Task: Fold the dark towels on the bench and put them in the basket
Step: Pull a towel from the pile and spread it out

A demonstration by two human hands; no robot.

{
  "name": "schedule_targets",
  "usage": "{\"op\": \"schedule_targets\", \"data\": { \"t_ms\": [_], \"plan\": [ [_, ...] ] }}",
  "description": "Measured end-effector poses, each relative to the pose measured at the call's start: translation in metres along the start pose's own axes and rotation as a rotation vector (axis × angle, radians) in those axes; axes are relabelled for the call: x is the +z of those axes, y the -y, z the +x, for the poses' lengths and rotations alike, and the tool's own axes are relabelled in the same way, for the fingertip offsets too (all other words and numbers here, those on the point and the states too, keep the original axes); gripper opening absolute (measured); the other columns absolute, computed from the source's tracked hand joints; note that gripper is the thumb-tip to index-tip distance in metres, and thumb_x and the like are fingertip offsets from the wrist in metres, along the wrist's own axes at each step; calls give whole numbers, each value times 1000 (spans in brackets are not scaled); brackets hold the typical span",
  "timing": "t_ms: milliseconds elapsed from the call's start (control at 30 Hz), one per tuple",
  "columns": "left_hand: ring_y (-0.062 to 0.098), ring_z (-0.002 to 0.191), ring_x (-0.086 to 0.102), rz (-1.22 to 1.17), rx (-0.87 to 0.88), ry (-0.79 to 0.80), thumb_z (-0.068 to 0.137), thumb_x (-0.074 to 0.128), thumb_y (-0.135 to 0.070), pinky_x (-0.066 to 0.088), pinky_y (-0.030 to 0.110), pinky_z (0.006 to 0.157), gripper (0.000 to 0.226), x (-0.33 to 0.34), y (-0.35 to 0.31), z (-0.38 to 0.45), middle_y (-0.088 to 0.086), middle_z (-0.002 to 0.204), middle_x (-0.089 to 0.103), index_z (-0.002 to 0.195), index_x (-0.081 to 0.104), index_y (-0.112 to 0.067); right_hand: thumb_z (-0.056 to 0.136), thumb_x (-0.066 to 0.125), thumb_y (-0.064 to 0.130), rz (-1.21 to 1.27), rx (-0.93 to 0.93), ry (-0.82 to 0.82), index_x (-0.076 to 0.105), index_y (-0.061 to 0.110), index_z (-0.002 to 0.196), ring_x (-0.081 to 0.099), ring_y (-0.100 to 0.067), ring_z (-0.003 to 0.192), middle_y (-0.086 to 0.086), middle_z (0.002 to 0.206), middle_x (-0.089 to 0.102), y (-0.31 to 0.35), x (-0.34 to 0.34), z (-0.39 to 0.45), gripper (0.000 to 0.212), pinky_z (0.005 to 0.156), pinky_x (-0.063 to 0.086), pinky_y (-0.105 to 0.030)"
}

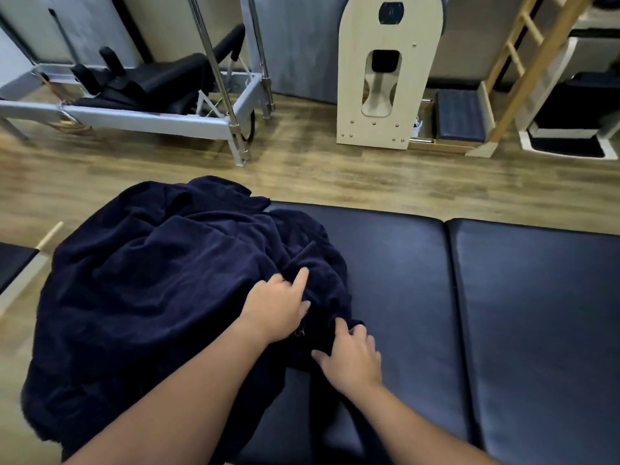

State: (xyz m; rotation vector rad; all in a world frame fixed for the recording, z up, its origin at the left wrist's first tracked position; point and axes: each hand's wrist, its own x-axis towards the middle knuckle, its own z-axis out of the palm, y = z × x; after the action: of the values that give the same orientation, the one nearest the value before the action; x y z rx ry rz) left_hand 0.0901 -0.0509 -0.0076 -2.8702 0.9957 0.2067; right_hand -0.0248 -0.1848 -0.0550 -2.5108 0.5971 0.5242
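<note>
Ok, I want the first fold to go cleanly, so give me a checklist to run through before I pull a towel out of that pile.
1. Left hand on the towel pile: ok, it rests on the heap with the index finger extended.
2. Right hand at the pile's near edge: ok, its fingers curl into the cloth.
3. One towel separated from the rest: not ok, the pile is a single bunched heap.
4. Room on the bench to spread a towel: ok, bare padding lies to the right.
5. Basket within reach: cannot tell, none is in view.
</note>
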Motion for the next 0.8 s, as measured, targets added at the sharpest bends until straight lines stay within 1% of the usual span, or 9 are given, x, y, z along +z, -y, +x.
{"op": "schedule_targets", "data": {
  "t_ms": [67,167,233,267,367,467,567,667,800],
  "plan": [
    [26,83,66,0,-79,116,103,39,-53,43,36,64,81,2,1,7,5,99,71,161,-8,-19,91,61,53,-90,-7,-59,52,26,125,43,-29,117,-3,122,48,5,3,3,45,92,43,-42],
    [25,83,66,-141,-211,244,99,49,-55,48,37,64,98,13,12,16,5,98,70,155,-27,-29,90,62,37,-55,-45,-74,60,22,106,43,-25,107,0,117,44,6,2,8,22,87,46,-35],
    [28,97,65,-192,-252,329,95,58,-56,51,40,73,99,20,24,24,6,108,69,157,-17,-35,87,63,26,39,-38,-51,52,20,94,44,-22,90,3,111,38,2,0,6,14,77,43,-29],
    [30,103,64,-192,-235,378,94,59,-56,51,41,76,92,21,28,30,8,114,67,158,-4,-34,87,62,22,82,-17,-45,46,19,89,44,-22,83,4,107,35,0,0,3,17,74,39,-28],
    [33,108,62,-165,-108,419,97,58,-44,47,40,77,41,14,26,49,9,120,64,127,44,-21,85,60,13,126,79,-82,36,20,86,52,-27,85,4,101,32,-5,1,-10,25,72,34,-24],
    [34,103,63,-159,30,305,94,53,-33,43,39,75,16,-8,11,64,8,113,65,101,45,-21,83,54,8,86,177,-152,36,20,89,52,-30,95,2,99,29,-9,1,-24,22,75,37,-29],
    [38,91,65,-182,136,9,95,50,-35,40,37,66,20,-45,-1,80,10,98,66,108,46,-20,81,51,8,19,286,-248,39,18,91,52,-29,90,1,98,32,-17,-11,-41,18,72,39,-30],
    [37,74,57,-233,152,-232,97,49,-33,38,37,61,20,-75,-6,100,11,80,58,112,44,-21,82,52,14,-16,558,-415,47,17,98,61,-34,95,-5,105,42,-34,-39,-64,17,73,45,-39],
    [38,87,60,-82,238,-277,90,57,-29,39,39,66,22,-71,-11,108,15,97,61,107,59,-15,77,51,17,85,857,-547,54,14,99,61,-39,96,-11,108,54,-72,-53,-97,22,79,51,-41]
  ]
}}
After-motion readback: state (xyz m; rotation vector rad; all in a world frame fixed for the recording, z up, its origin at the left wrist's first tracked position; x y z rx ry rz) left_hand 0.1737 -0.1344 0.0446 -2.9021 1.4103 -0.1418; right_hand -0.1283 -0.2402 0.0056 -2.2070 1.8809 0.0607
